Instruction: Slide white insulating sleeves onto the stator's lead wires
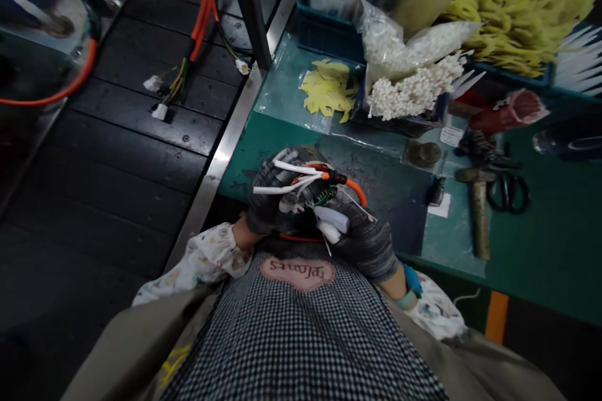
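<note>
Both hands wear grey knitted gloves and are close together in front of my apron. Between them is an orange wiring harness [356, 190] whose end splits into several white-sleeved leads [296, 167] and thin wires. My left hand [270, 200] is curled round the left side of this bundle, with the white leads lying across it. My right hand [369, 238] closes on the other side, by a pale plastic sleeve [332, 218] and a white piece [328, 232] below it. Bundled wires and blur hide the fingertips. A bare thin wire pokes out past the right hand.
On the green bench [540, 250] lie a hammer [480, 213], black scissors [510, 193] and yellow cut pieces [329, 88]. Behind stand blue bins with white connectors [414, 91] and yellow strips [527, 12]. To the left, a dark slatted conveyor [136, 138] carries orange cables [200, 12].
</note>
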A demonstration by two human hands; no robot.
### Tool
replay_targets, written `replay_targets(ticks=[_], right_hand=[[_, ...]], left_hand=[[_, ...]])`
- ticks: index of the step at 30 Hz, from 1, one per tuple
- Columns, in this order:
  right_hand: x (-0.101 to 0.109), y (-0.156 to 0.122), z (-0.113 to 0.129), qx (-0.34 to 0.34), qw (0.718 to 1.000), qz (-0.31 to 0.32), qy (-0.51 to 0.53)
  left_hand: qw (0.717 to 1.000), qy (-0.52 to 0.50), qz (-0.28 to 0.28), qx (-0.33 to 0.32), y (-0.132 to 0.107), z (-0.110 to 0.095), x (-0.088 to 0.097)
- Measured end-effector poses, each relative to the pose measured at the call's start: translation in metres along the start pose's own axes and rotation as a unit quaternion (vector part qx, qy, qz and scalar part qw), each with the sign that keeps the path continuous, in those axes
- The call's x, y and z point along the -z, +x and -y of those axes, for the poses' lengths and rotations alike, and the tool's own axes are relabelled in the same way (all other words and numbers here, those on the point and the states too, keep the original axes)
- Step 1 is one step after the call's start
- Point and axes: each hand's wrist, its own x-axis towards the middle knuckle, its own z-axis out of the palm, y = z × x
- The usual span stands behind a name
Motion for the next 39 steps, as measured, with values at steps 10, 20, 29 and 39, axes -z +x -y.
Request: replay_targets(ticks=[10, 20, 29, 39], right_hand=[[0.006, 0.008, 0.009, 0.045, 0.996, -0.030, -0.073], [0.026, 0.008, -0.013, 0.050, 0.969, -0.121, -0.211], [0.035, 0.020, -0.023, 0.056, 0.954, -0.137, -0.261], [0.038, 0.028, -0.041, -0.007, 0.958, -0.136, -0.254]], left_hand=[[0.984, 0.062, -0.062, -0.154, 0.014, -0.018, 0.006], [0.978, 0.169, 0.044, -0.112, 0.053, -0.041, 0.007], [0.955, 0.211, 0.138, -0.158, 0.103, -0.071, -0.011], [0.946, 0.221, 0.215, -0.099, 0.143, -0.095, -0.014]])
